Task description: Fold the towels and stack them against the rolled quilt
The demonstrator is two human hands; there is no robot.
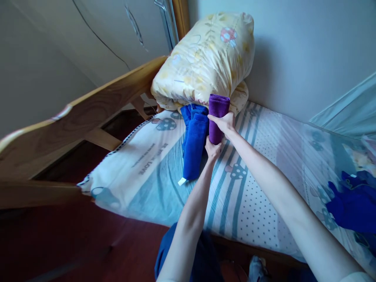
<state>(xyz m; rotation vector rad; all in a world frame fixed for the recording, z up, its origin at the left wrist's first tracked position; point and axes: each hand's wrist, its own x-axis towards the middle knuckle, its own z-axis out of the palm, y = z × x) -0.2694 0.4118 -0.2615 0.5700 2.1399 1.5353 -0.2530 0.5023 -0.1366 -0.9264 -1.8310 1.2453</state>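
A rolled purple towel (216, 131) is held upright between my two hands above the bed. My right hand (226, 123) wraps around its middle from the right, thumb across the front. Its lower end is gripped by my left hand (213, 149), with the fingers partly hidden behind the roll. Just left of it, a rolled blue towel (195, 147) lies on the sheet, a white tag sticking out at its near end. More folded blue fabric (186, 111) sits behind and beside that roll.
A bundled yellow quilt (202, 62) rests at the bed's head against the wall. A wooden bed rail (117, 92) runs along the left. Dark blue clothes (355, 207) lie at the right on the patterned sheet (261, 196).
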